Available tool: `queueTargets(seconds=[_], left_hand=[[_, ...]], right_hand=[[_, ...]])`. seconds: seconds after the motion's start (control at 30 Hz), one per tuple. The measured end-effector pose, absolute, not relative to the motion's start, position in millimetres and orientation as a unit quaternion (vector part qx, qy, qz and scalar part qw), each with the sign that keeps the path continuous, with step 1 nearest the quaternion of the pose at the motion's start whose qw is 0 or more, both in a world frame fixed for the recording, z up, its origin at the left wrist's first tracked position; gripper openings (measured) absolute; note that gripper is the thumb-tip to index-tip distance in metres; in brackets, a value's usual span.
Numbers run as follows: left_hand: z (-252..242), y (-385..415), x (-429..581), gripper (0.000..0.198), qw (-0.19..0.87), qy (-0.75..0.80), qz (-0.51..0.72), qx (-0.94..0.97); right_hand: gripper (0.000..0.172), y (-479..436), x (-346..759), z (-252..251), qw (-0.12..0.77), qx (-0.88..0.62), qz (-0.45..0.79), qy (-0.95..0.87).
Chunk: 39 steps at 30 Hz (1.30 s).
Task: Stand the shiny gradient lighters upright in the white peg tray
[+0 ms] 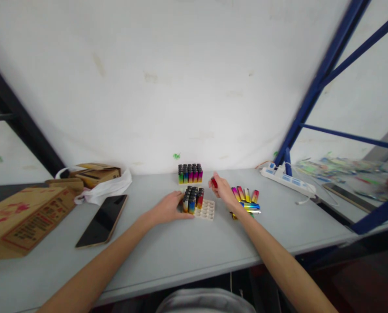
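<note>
A white tray with round holes [209, 210] lies on the table, its left part filled with upright shiny cylinders with black tops [192, 203]. My left hand [170, 208] is wrapped around the tray's left end, thumb along the front and fingers behind. In my right hand [222, 190], raised a little to the right of the tray, is a small red cylinder [214, 182], pinched and partly hidden by the fingers. Several loose metallic-coloured cylinders [247, 198] lie in a pile beside and partly beneath my right wrist.
Behind the tray stands a second filled block of black-topped cylinders [190, 174]. To the left are a phone [103, 221], a cardboard box [27, 217] and a white plastic bag [107, 191]. A power strip [288, 180] and blue rack posts [298, 117] are on the right.
</note>
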<state>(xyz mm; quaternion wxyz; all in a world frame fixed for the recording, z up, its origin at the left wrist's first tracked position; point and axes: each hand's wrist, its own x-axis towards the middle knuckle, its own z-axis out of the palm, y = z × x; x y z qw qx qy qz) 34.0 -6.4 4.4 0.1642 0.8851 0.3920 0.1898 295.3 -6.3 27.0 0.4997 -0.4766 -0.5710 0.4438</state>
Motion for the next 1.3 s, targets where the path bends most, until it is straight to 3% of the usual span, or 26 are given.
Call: queueTargets(seconds=[0.13,0.37,0.63,1.0,1.3], left_hand=[[1,-4,34,0.073,0.153,0.398,0.184,0.885],[3,-6,34,0.073,0.158,0.389,0.182,0.889],[6,-8,36,0.069,0.158,0.39,0.188,0.888],[4,-7,35,0.073,0.15,0.393,0.18,0.889],[3,-7,35,0.073,0.156,0.395,0.188,0.886]], right_hand=[[0.064,-10,297,33,0.524,-0.408,0.431,-0.611],[0.042,-27,302,46,0.49,-0.379,0.308,-0.722],[0.029,-36,300,44,0.375,-0.379,0.279,-0.799],[0.034,-36,300,41,0.355,-0.377,0.246,-0.819],[0.042,-38,301,43,0.313,-0.388,0.318,-0.807]])
